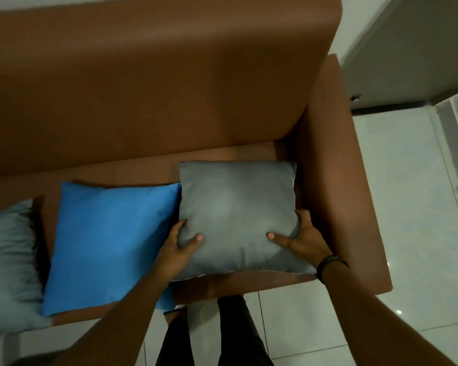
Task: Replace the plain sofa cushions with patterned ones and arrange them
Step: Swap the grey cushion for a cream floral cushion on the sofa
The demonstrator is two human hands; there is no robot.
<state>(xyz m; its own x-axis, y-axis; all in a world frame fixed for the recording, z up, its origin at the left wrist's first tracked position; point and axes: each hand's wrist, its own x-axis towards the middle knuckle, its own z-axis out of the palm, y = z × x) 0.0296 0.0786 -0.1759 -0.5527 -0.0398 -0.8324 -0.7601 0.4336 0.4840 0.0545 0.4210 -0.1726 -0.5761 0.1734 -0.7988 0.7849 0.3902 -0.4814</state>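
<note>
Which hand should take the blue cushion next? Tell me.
Left, probably. The left hand grips the grey cushion at the edge touching the blue cushion; the right hand is on the far side.

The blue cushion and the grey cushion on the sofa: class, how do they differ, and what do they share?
The grey cushion is gripped at both sides by the left hand and right hand; the blue cushion lies untouched. The grey cushion sits beside the armrest; the blue one is nearer the middle. Both are plain and square.
</note>
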